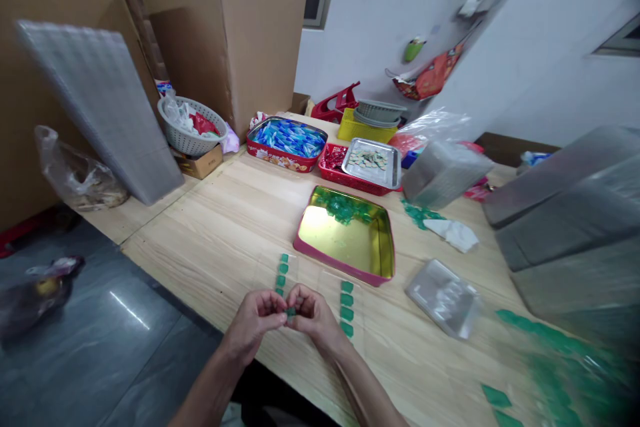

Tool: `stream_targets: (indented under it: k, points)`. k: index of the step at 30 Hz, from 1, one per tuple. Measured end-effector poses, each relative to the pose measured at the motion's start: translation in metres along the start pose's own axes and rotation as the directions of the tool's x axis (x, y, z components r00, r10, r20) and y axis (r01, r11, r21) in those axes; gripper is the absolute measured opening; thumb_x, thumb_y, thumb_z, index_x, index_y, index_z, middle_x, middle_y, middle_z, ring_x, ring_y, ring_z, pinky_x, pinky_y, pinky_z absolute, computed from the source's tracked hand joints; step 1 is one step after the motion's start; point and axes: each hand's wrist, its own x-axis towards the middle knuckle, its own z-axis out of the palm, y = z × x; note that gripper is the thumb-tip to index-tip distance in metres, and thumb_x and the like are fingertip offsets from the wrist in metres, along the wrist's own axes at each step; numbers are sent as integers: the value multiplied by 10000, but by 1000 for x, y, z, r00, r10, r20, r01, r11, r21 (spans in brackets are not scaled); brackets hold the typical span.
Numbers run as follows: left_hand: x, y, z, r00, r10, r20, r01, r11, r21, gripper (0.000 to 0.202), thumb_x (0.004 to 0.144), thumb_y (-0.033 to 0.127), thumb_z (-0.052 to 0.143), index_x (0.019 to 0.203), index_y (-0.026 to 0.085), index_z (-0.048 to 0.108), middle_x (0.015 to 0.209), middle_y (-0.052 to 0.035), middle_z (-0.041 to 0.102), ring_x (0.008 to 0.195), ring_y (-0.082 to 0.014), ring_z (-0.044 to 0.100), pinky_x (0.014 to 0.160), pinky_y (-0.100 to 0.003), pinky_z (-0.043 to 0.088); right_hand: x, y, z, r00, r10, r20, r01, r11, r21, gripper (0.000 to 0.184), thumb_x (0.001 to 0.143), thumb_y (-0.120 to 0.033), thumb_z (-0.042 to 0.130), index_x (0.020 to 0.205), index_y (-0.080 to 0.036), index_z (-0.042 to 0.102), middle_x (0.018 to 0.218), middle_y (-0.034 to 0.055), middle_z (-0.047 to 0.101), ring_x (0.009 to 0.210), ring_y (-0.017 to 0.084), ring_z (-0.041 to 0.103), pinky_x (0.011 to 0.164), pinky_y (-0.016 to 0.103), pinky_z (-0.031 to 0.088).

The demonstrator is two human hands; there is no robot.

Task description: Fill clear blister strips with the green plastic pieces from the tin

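Couldn't make out full shape of green piece between left hand and right hand; mostly covered by fingertips. Lost near end of left row of green pieces behind left hand. Saw forearms cut at bottom edge. Got only blur on green sheets, lower right, and dark bag, left. Lost rest of clear stacks past right edge. Couldn't identify tiny pieces in metal tray.

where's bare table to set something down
Widest: table left of the gold tin, in front of the blue-filled tin. Narrower: between the right tray of green pieces and the clear pack. Crowded: around the red basket, and the right edge's clear stacks.
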Motion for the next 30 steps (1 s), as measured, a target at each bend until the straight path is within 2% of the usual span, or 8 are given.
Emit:
stream_targets:
  k: [6, 10, 14, 17, 20, 24, 27, 30]
  points:
    - [4, 5, -3, 991, -105, 79, 108, 993, -41, 186, 557, 241, 740, 662, 115, 652, 562, 4, 566, 506, -70, 453, 514, -206, 316, 3, -3, -4, 999, 32, 19, -31, 999, -34, 360, 539, -310, 814, 704, -185, 519, 611, -53, 552, 547, 95, 534, 546, 213, 423]
    - [6, 3, -6, 981, -149, 126, 165, 978, -129, 174, 555, 241, 739, 598, 113, 630, 516, -2, 559, 482, -74, 461, 499, -210, 307, 5, -3, -4, 999, 16, 38, -13, 997, -76, 348, 545, -326, 815, 693, -179, 536, 612, -46, 551, 538, 96, 518, 533, 221, 425]
    - [5, 6, -4, 990, -87, 112, 106, 980, -170, 136, 520, 158, 729, 576, 122, 610, 541, 17, 549, 506, -64, 449, 521, -199, 320, 6, 4, -3, 999, -48, 8, 49, 991, -123, 333, 555, -324, 812, 675, -174, 540, 598, -57, 499, 538, 80, 455, 513, 197, 373]
    - [4, 9, -2, 999, -24, 40, 29, 989, -147, 132, 517, 112, 700, 584, 138, 590, 570, 29, 544, 547, -70, 462, 548, -193, 331, 6, 11, -2, 995, -97, -36, 93, 989, -117, 336, 558, -329, 809, 660, -177, 528, 602, -57, 487, 547, 80, 439, 518, 197, 359]
    - [6, 9, -1, 997, 47, -61, -50, 997, -54, 130, 526, 99, 672, 615, 147, 590, 576, 38, 537, 543, -70, 449, 527, -187, 317, 7, 13, -2, 990, -112, -87, 103, 989, -108, 312, 575, -318, 798, 669, -179, 535, 607, -52, 499, 555, 85, 448, 530, 203, 358]
    - [15, 4, -6, 979, 158, -131, -131, 972, 195, 51, 586, 165, 639, 592, 143, 593, 536, 31, 530, 515, -82, 443, 514, -201, 325, 10, 9, -5, 988, -93, -122, 74, 986, -151, 233, 647, -310, 744, 716, -173, 569, 625, -32, 544, 570, 95, 477, 555, 215, 371]
    - [20, -1, -11, 971, 216, -102, -155, 895, 419, 41, 623, 182, 595, 617, 145, 611, 576, 4, 582, 554, -117, 505, 557, -225, 378, 13, 12, -10, 989, -82, -127, 48, 966, -254, 185, 666, -283, 703, 711, -168, 566, 596, -36, 534, 536, 96, 468, 527, 214, 364]
    - [20, -5, -13, 965, 246, -90, -130, 749, 650, 74, 653, 160, 543, 635, 155, 615, 578, 4, 588, 558, -125, 520, 557, -227, 376, 15, 20, -13, 991, -78, -111, 26, 913, -407, 78, 676, -198, 623, 685, -160, 556, 580, -41, 511, 520, 94, 454, 500, 204, 347]
